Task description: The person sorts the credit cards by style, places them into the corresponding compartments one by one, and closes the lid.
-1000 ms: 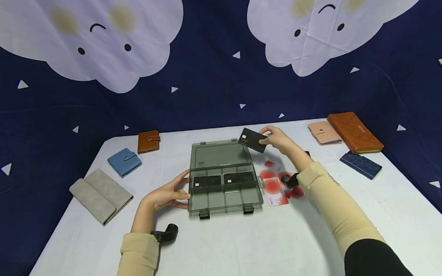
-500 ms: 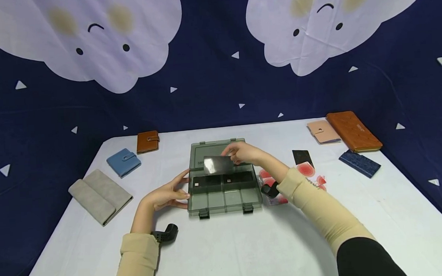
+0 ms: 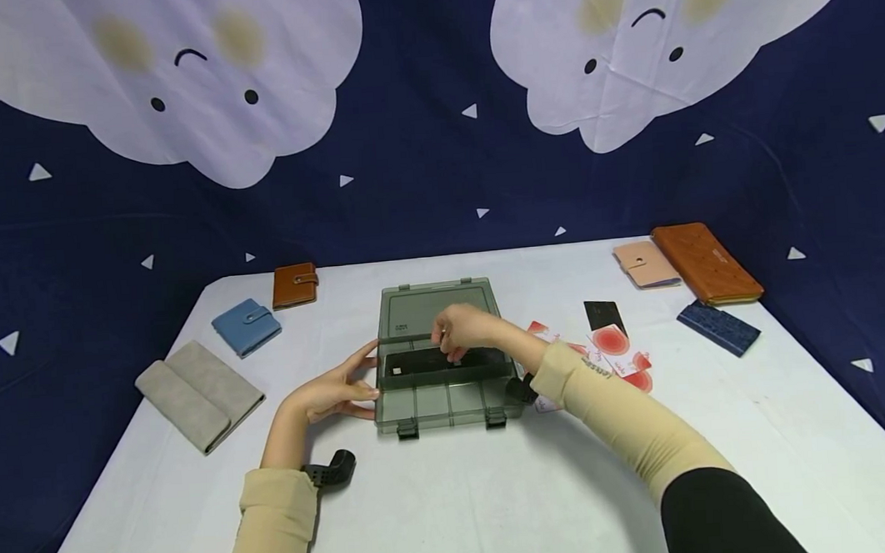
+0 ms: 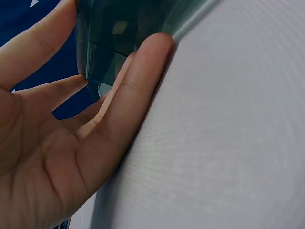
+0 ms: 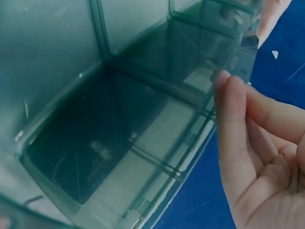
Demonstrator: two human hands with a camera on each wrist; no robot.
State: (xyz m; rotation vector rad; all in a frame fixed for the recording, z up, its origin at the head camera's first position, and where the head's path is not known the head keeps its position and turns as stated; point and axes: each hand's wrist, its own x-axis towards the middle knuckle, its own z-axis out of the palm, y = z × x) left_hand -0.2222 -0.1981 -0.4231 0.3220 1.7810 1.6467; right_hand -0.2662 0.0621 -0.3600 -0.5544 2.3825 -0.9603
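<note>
A big dark blue cloth (image 3: 423, 186) with white clouds hangs behind a white desk (image 3: 461, 493).

On the left of the desk lie a grey wallet (image 3: 197, 393), a blue wallet (image 3: 246, 326) and a small brown wallet (image 3: 295, 284). On the right lie a long orange wallet (image 3: 705, 263), a pink wallet (image 3: 645, 264) and a dark blue wallet (image 3: 718, 327).

In the middle sits a see-through grey box (image 3: 449, 397) with its lid (image 3: 432, 306) open and lying flat behind it. The box has little rooms inside.

The left hand (image 3: 336, 391) rests against the left side of the box. Its fingers (image 4: 143, 71) are straight and touch the box wall, with the little finger down on the desk.

The right hand (image 3: 466, 329) is over the back row of the box. Its fingers (image 5: 233, 119) are bent and pinch a black card (image 3: 435, 362), which lies low in the back row of the box. In the right wrist view another dark card (image 5: 95, 157) lies flat on the floor of one room.

Just right of the box, red and white cards (image 3: 617, 344) and one more black card (image 3: 605, 313) lie on the desk.
</note>
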